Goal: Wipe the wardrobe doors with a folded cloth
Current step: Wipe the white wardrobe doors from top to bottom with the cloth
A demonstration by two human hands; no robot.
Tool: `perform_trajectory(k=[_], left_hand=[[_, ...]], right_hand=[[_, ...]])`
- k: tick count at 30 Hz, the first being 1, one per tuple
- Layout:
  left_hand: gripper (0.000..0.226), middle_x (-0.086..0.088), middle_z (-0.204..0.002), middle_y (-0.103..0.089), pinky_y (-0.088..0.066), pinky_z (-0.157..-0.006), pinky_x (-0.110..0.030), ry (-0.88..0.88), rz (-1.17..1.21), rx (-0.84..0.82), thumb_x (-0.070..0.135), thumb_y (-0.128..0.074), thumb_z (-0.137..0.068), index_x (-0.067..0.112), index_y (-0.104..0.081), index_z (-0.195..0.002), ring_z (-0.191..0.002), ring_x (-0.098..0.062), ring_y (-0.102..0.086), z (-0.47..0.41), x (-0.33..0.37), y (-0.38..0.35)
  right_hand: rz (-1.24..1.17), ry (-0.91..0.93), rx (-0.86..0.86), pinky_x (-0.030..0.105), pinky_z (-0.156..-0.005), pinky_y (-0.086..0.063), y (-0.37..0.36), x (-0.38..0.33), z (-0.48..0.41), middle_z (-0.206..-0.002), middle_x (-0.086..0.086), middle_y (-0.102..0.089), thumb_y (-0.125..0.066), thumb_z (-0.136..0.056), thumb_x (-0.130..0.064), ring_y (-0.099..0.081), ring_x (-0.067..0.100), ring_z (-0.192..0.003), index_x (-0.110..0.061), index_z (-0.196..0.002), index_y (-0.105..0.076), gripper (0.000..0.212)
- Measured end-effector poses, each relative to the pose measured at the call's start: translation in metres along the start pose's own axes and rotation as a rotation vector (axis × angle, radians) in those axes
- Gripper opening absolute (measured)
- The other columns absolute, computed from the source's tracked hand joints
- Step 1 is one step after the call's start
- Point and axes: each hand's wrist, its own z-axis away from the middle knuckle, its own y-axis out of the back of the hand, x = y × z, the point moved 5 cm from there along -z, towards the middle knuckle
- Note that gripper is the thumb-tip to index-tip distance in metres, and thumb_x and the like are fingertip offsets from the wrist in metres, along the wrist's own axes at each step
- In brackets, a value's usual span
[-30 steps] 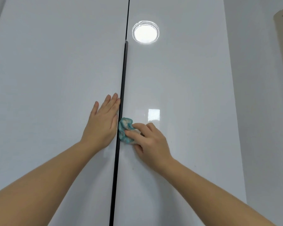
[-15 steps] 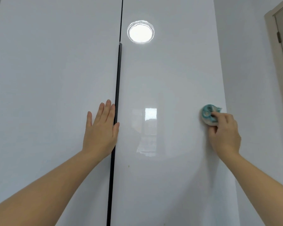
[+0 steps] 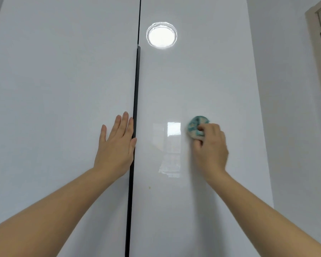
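Left wardrobe door (image 3: 54,108): glossy white panel. The left hand (image 3: 117,145) lies flat against it, fingers straight and close together, pointing upward, holding nothing; its thumb edge lies against the black handle strip (image 3: 135,108) that runs vertically between the two doors. Right wardrobe door (image 3: 202,80): glossy white, with the reflection of a round lamp (image 3: 161,38) near the top. The right hand (image 3: 211,147), fingers curled, grips a bunched teal-and-white cloth (image 3: 195,127) and presses it to this door at mid-width, level with the left hand's fingers. Far right: pale wall (image 3: 289,108) and part of a door frame (image 3: 311,34).
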Motion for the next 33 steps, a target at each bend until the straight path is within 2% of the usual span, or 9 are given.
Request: perform_trajectory(k=[2,6,11,14,19,23,27,29,33], left_hand=[[0.056,0.009,-0.158,0.021,0.010,-0.118,-0.040,-0.014,0.005,-0.004,0.031,-0.015,-0.103,0.021,0.011,-0.152,-0.145,-0.007,0.019,-0.001,-0.002,0.000],[0.056,0.010,-0.159,0.019,0.008,-0.119,-0.040,-0.027,0.007,-0.008,0.031,-0.017,-0.104,0.022,0.007,-0.154,-0.146,-0.007,0.017,-0.002,-0.005,0.001],[0.055,0.009,-0.160,0.016,0.005,-0.119,-0.041,-0.028,0.013,-0.017,0.031,-0.017,-0.104,0.022,0.003,-0.155,-0.147,-0.008,0.013,-0.003,-0.006,0.002],[0.056,0.009,-0.160,0.016,0.005,-0.119,-0.040,-0.020,0.000,-0.027,0.032,-0.017,-0.104,0.022,0.004,-0.155,-0.147,-0.008,0.014,-0.002,-0.005,0.003],[0.059,0.007,-0.160,0.018,0.006,-0.119,-0.041,0.006,-0.014,-0.042,0.035,-0.018,-0.103,0.020,0.008,-0.153,-0.146,-0.008,0.017,0.000,-0.001,0.004],[0.060,0.007,-0.160,0.016,0.005,-0.120,-0.041,0.005,-0.016,-0.033,0.035,-0.020,-0.102,0.020,0.006,-0.154,-0.147,-0.009,0.015,0.000,0.000,0.004],[0.059,0.007,-0.160,0.017,0.006,-0.119,-0.041,-0.004,-0.013,-0.042,0.035,-0.020,-0.103,0.020,0.005,-0.154,-0.147,-0.009,0.016,-0.001,-0.001,0.004],[0.059,0.006,-0.160,0.017,0.006,-0.119,-0.042,-0.010,-0.009,-0.031,0.034,-0.020,-0.103,0.019,0.004,-0.154,-0.147,-0.009,0.015,-0.001,-0.001,0.003],[0.058,0.005,-0.161,0.014,0.005,-0.120,-0.043,-0.015,0.001,0.006,0.034,-0.021,-0.103,0.018,0.002,-0.154,-0.147,-0.010,0.013,0.001,0.000,0.002]], right_hand=[[0.013,0.131,-0.031,0.035,-0.054,-0.047,-0.018,-0.042,0.008,-0.107,0.001,-0.056,-0.060,-0.075,-0.009,-0.051,0.026,-0.089,-0.017,-0.102,-0.060,0.028],[0.021,0.376,-0.055,0.025,-0.045,-0.035,-0.039,-0.092,0.035,-0.095,0.002,-0.062,-0.069,-0.065,-0.006,-0.051,0.025,-0.070,-0.014,-0.093,-0.064,0.029],[0.074,0.625,-0.094,0.030,-0.043,-0.034,-0.041,-0.091,0.056,-0.090,0.003,-0.061,-0.067,-0.068,-0.006,-0.045,0.023,-0.064,-0.013,-0.093,-0.064,0.026],[0.147,0.676,-0.118,0.029,-0.042,-0.033,-0.034,-0.077,0.042,-0.090,0.002,-0.061,-0.068,-0.070,-0.010,-0.049,0.024,-0.065,-0.016,-0.095,-0.065,0.026],[0.202,0.401,-0.101,0.031,-0.049,-0.044,-0.003,-0.018,0.003,-0.100,0.005,-0.061,-0.071,-0.070,-0.016,-0.057,0.031,-0.082,-0.018,-0.103,-0.065,0.034],[0.265,-0.008,-0.016,0.037,-0.061,-0.038,0.026,0.051,-0.027,-0.117,0.011,-0.049,-0.058,-0.083,-0.018,-0.050,0.034,-0.103,-0.016,-0.118,-0.054,0.036],[0.208,-0.390,0.096,0.040,-0.067,-0.037,0.045,0.088,-0.043,-0.124,0.016,-0.041,-0.049,-0.090,-0.017,-0.050,0.039,-0.104,-0.010,-0.124,-0.042,0.036],[0.198,-0.359,0.089,0.039,-0.069,-0.037,0.035,0.072,-0.049,-0.125,0.016,-0.041,-0.048,-0.090,-0.016,-0.051,0.039,-0.103,-0.009,-0.124,-0.043,0.035],[0.151,-0.123,0.024,0.035,-0.069,-0.035,0.001,0.001,-0.048,-0.124,0.013,-0.044,-0.050,-0.087,-0.017,-0.049,0.035,-0.104,-0.011,-0.125,-0.047,0.038]])
